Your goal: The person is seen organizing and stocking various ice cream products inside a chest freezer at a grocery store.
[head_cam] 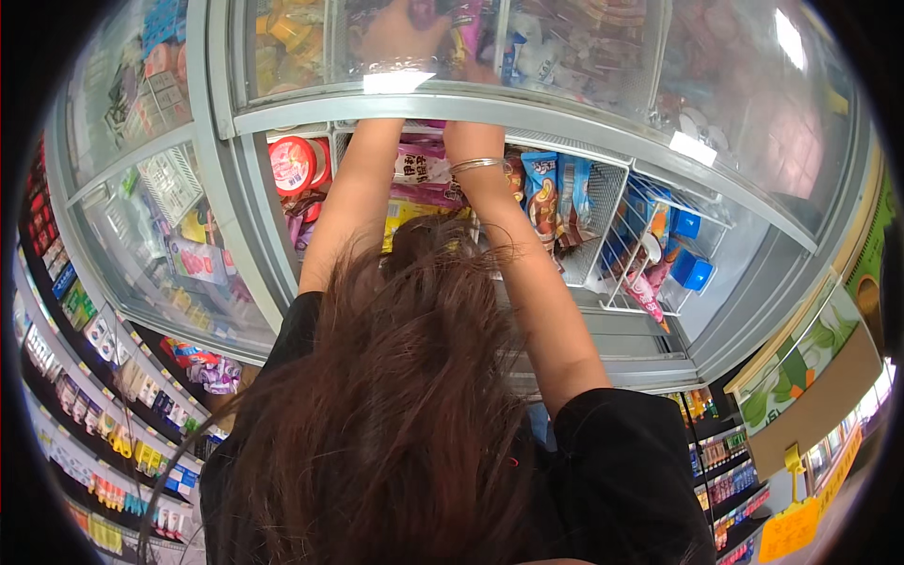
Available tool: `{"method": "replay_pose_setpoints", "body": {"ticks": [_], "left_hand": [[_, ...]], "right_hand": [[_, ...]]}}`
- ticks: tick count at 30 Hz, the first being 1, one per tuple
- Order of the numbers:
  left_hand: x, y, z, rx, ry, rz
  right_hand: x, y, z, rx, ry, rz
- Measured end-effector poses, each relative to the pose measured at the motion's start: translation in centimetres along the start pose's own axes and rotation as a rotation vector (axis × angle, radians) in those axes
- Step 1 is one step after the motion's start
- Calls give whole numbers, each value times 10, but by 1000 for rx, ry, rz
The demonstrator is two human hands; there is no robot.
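Observation:
Both arms reach into a chest freezer beneath its sliding glass lid [424, 102]. My left hand [404, 35] shows blurred through the glass, by a purple wrapped item; whether it grips that is unclear. My right hand [479, 70], with bangles at the wrist, is largely hidden by the lid frame and glare, near pink-purple ice cream packets [424, 164]. Yellow packets [417, 212] lie nearer. Red-lidded round tubs [292, 164] stand left of the arms, and blue-and-brown ice cream wrappers [541, 183] stand right of them in a white wire basket [600, 219].
At the right, a white wire rack [639, 247] holds blue boxes [692, 270] and a pink cone wrapper [644, 293]. Another glass-covered freezer section [169, 233] adjoins at left. Stocked store shelves [106, 417] line the lower left. Long hair covers the lower middle.

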State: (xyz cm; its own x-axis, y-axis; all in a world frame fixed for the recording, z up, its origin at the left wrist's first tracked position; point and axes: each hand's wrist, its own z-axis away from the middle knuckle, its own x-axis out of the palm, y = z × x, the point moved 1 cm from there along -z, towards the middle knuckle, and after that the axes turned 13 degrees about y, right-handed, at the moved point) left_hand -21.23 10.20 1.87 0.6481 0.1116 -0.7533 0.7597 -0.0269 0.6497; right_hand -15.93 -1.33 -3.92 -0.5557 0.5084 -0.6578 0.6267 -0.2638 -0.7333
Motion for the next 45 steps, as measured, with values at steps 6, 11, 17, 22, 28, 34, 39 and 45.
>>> {"method": "replay_pose_setpoints", "body": {"ticks": [6,11,17,22,28,34,39,45], "left_hand": [[44,-75,11,-40,-151,542],[64,-163,17,225,-181,537],[74,-118,35,188,-91,45],[75,-90,41,231,-39,-49],[50,-97,40,289,-35,-5],[52,-103,54,326,-142,97],[62,-104,55,336,-266,153],[67,-130,48,548,-181,-142]], "right_hand": [[-1,10,-14,-139,65,45],[26,8,-20,-406,-483,541],[28,37,-33,-582,-401,401],[10,44,-49,-461,-305,349],[22,16,-52,-467,-256,84],[53,19,-33,-434,-12,179],[29,34,-26,-338,-136,178],[-107,77,8,-243,48,91]]}}
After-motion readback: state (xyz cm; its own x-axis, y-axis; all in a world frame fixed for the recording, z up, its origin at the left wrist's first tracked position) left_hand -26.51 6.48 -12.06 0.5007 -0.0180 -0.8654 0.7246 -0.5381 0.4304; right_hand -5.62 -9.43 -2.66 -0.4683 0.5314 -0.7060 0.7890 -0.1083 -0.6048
